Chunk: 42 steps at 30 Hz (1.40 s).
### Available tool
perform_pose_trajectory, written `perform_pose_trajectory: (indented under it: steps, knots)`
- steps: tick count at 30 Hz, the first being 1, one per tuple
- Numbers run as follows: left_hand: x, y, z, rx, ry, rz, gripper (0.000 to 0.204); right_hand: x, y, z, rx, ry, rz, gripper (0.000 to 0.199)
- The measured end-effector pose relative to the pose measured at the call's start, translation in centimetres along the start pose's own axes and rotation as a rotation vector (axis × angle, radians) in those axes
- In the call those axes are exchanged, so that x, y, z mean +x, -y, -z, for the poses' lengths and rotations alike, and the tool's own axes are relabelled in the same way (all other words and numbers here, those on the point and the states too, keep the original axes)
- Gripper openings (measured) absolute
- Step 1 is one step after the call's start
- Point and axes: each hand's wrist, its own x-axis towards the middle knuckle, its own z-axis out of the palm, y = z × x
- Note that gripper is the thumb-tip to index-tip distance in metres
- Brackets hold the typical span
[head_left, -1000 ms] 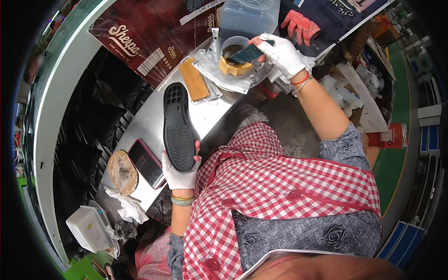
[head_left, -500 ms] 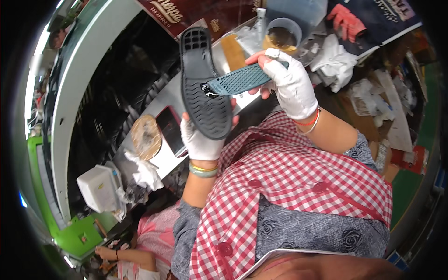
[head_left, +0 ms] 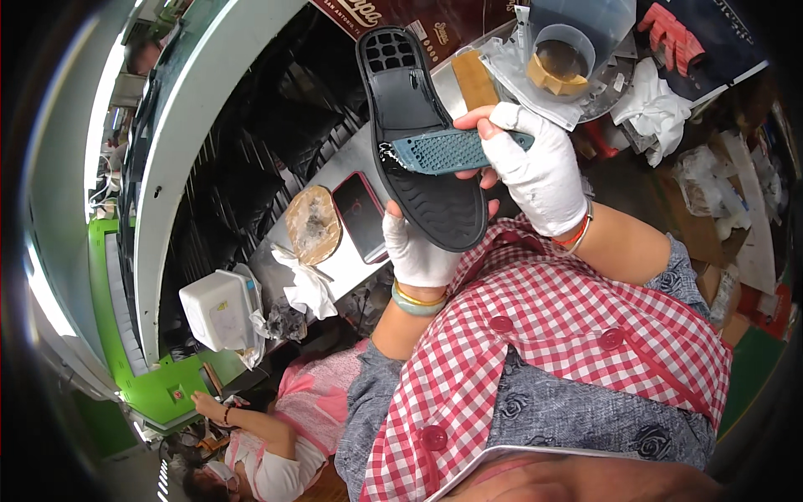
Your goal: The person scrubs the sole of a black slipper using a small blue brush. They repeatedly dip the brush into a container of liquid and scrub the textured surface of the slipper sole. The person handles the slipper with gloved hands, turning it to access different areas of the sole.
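A black shoe sole (head_left: 439,209) lies tilted across my gloved left hand (head_left: 416,253), its fingers wrapped round the wider near end from below. Its far end has a grid of square hollows, and wavy grooves run over the near half. My right hand (head_left: 539,171), in a white fingerless glove, pinches a flat teal strip with a dimpled surface (head_left: 443,152). The strip's tip rests over the middle of the sole, by its left edge. Wet, shiny glue-like stuff (head_left: 388,156) shows there beside the tip.
A phone (head_left: 361,216), a round brown stained disc (head_left: 314,224) and crumpled white cloth (head_left: 308,284) lie on the bench to the left, near a white plastic tub (head_left: 219,309). Farther right stand a clear cup (head_left: 562,63) and a red glove (head_left: 672,38). A co-worker (head_left: 288,418) sits lower left.
The strip's tip has moved to the sole's left edge, and the shiny patch in the middle now shows as a smear along that edge. The whole view has shifted.
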Motion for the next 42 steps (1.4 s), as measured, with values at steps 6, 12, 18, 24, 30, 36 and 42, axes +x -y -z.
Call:
perform_pose_trajectory:
  steps: [6,12,18,24,30,36,42]
  knots:
    - [-0.5,0.0,-0.1,0.165,0.059,0.075,0.095,1.1,0.6,0.6,-0.048,-0.080,0.104,0.024]
    - [-1.3,-0.1,0.1,0.226,0.066,0.126,0.097,2.3,1.8,1.4,-0.023,-0.111,0.243,0.021]
    - [-1.4,0.3,0.4,0.297,0.109,0.127,0.097,3.4,2.7,2.0,0.009,-0.127,0.259,0.019]
    - [-1.6,0.9,0.4,0.363,0.111,0.099,0.095,4.4,4.0,2.9,0.006,-0.109,0.247,0.018]
    - [-1.1,0.2,0.9,0.242,0.064,0.087,0.093,1.5,2.2,1.9,-0.072,-0.035,0.098,0.019]
    - [-0.3,0.0,1.5,0.195,0.027,0.069,0.086,0.1,0.8,0.9,-0.011,0.020,-0.011,0.020]
    - [0.1,-0.1,1.9,0.144,-0.021,0.040,0.078,-0.5,0.4,0.8,-0.010,0.086,-0.092,0.019]
